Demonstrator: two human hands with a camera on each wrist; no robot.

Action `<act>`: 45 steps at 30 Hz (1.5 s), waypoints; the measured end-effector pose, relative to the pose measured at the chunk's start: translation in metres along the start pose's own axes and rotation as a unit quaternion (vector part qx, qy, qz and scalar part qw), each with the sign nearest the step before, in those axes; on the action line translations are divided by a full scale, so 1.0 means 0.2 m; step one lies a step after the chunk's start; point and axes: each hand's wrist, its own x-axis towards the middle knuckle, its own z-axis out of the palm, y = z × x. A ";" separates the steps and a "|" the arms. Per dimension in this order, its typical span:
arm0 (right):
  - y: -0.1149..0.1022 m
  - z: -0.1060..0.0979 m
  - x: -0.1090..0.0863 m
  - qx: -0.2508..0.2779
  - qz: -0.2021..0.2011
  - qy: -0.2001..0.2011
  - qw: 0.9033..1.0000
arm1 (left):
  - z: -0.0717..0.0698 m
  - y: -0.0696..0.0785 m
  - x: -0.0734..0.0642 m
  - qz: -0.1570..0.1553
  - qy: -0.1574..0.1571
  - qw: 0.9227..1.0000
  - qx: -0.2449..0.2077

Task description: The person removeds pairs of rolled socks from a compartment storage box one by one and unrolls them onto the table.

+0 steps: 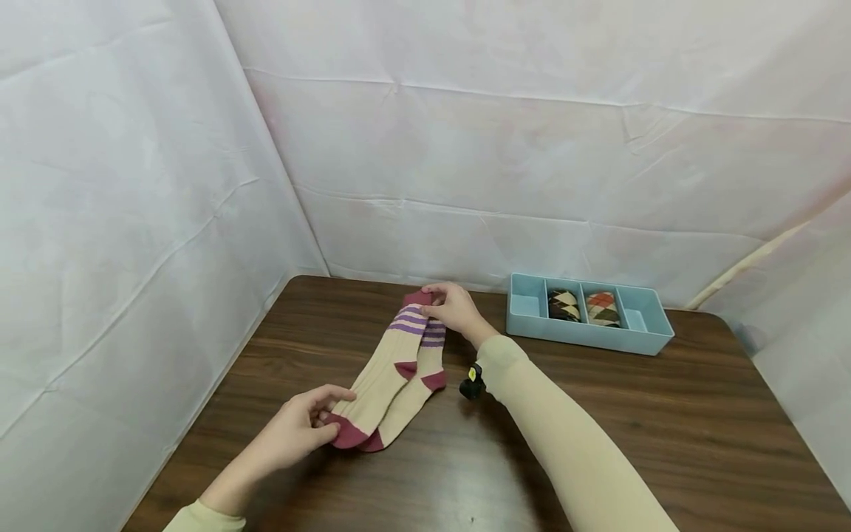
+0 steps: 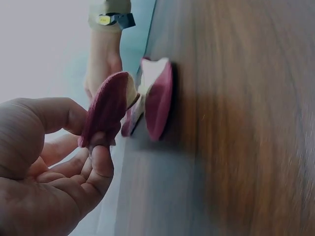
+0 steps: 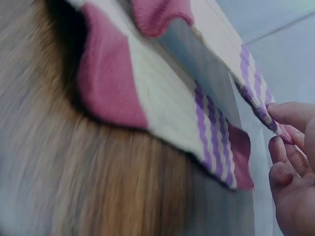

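A cream sock (image 1: 380, 369) with purple stripes and maroon toe, heel and cuff is stretched between both hands. My left hand (image 1: 299, 423) pinches its toe between thumb and fingers; the left wrist view shows the maroon toe (image 2: 106, 110) raised off the table. At the far end, my right hand (image 1: 455, 309) pinches the striped cuff end. Underneath lies the matching sock (image 1: 407, 408), flat on the wood and partly covered in the head view. In the right wrist view a gap shows between the held sock and this lower sock (image 3: 160, 101).
A light blue divided box (image 1: 585, 334) stands at the back right of the brown wooden table (image 1: 665, 414). Its two middle compartments hold a dark argyle rolled item (image 1: 564, 304) and a red-and-brown argyle one (image 1: 602, 309). White sheeting (image 1: 465, 148) hangs behind and at the sides.
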 end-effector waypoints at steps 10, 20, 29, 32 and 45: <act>-0.04 0.12 0.02 -0.040 -0.040 -0.081 0.995 | -0.07 -0.10 -0.03 -0.039 0.015 0.999 0.017; 0.06 0.16 0.02 -0.091 -0.047 -0.146 0.984 | -0.04 -0.17 -0.03 -0.021 -0.008 0.994 0.105; 0.03 0.18 0.04 -0.158 -0.083 -0.171 0.969 | -0.05 -0.18 -0.05 -0.005 0.008 0.989 0.147; 0.03 0.18 0.03 -0.176 -0.083 -0.180 0.964 | -0.05 -0.19 -0.05 -0.004 0.013 0.988 0.156; 0.02 0.21 0.02 -0.187 -0.082 -0.182 0.962 | -0.07 -0.21 -0.05 -0.003 0.019 0.987 0.160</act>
